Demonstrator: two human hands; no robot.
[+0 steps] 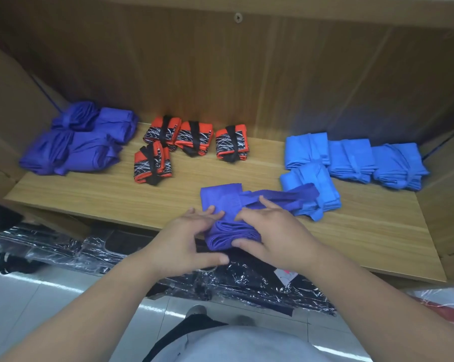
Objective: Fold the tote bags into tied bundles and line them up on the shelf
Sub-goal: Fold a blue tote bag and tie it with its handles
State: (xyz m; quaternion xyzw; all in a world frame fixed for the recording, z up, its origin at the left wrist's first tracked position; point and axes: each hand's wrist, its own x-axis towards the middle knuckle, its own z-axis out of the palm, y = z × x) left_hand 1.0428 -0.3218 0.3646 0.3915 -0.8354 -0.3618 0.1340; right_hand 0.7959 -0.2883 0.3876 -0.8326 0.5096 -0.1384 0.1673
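Observation:
A purple tote bag [220,199], folded into a thick pad, lies at the front edge of the wooden shelf [111,194], its strap running right over a light blue bundle. My right hand [270,231] grips the near end of the fold, thumb beneath and fingers on top. My left hand [192,236] touches the fold's left side with its fingertips, thumb stretched out below. Tied purple bundles [77,142] sit at the back left, orange-and-black bundles [184,142] in the middle, light blue bundles [351,160] at the right.
Cardboard box walls [9,105] close in the shelf on the left and right. Below the shelf edge lie black items in shiny plastic wrap [220,280] on a pale tiled floor [38,296].

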